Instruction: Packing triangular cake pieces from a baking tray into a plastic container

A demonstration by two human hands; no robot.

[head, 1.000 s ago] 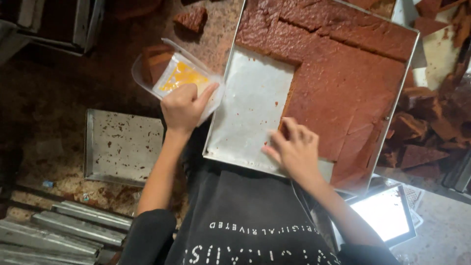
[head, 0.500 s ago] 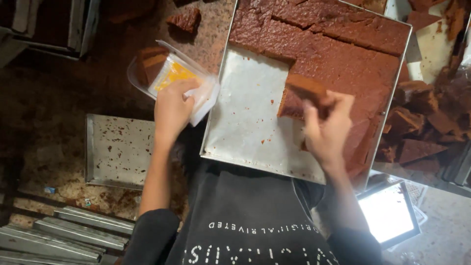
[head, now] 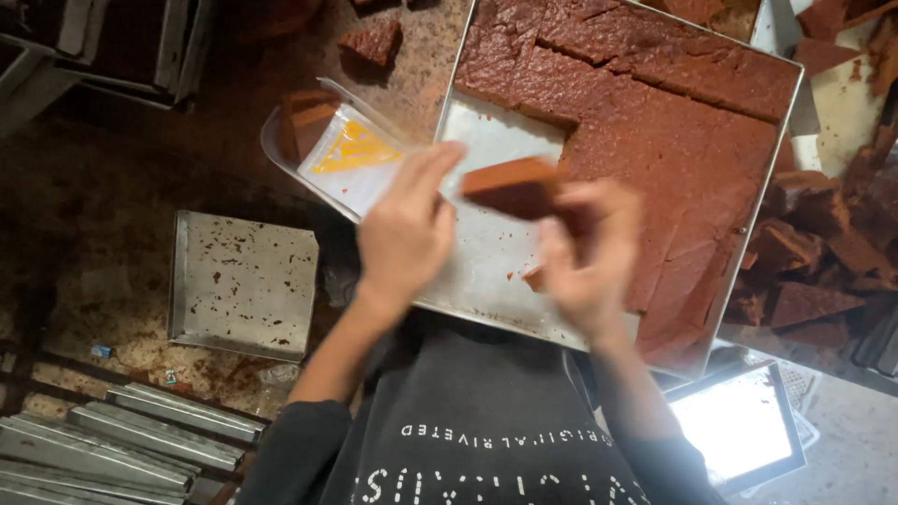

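Brown cake slab (head: 513, 185) pinched in right hand (head: 587, 252) fingers over metal tray (head: 486, 252); left hand (head: 404, 229) released, beside plastic bag (head: 348, 159). Risk: crumbling under squeeze.

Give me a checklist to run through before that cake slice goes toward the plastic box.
1. Slice held: ok. The right hand grips the brown cake slice, lifted above the metal tray.
2. Box steadied: ok. The left hand rests at the clear plastic box.
3. Box open: ok. Its lid stands open, pieces already inside.
4. Room left in the box: cannot tell. A yellow label and the hand cover part of it.
5. Slice whole: cannot tell. Motion blur hides its edges.
6. Path between tray and box: ok. Nothing stands in between.
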